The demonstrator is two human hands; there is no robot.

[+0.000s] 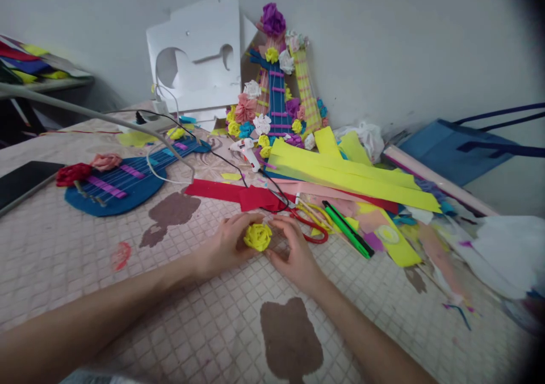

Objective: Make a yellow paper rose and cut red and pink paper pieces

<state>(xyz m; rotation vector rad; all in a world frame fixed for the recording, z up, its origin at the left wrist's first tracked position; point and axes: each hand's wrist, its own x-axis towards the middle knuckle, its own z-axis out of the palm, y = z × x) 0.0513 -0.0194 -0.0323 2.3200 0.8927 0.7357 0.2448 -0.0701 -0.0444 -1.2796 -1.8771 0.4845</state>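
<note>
A small yellow crepe-paper flower point(258, 237) is held over the tiled-pattern tablecloth, between both hands. My left hand point(227, 237) has its thumb and fingers closed around the flower's left side. On the other side, my right hand point(296, 253) curves its thumb and forefinger against the flower's right edge. Just beyond the hands lie a red paper strip point(215, 191) and red-handled scissors point(313, 233), partly covered. To the left rests a blue guitar shape point(123, 193) with purple bars, strings, and a red and a pink paper flower.
A white glue gun point(247, 151) with a black cord stands behind the strips. Yellow paper strips point(340, 171), a green cutter point(348, 230) and scraps crowd the right. Flower-covered guitars point(276, 94) lean on the wall. A dark tablet-like slab point(25, 182) lies far left.
</note>
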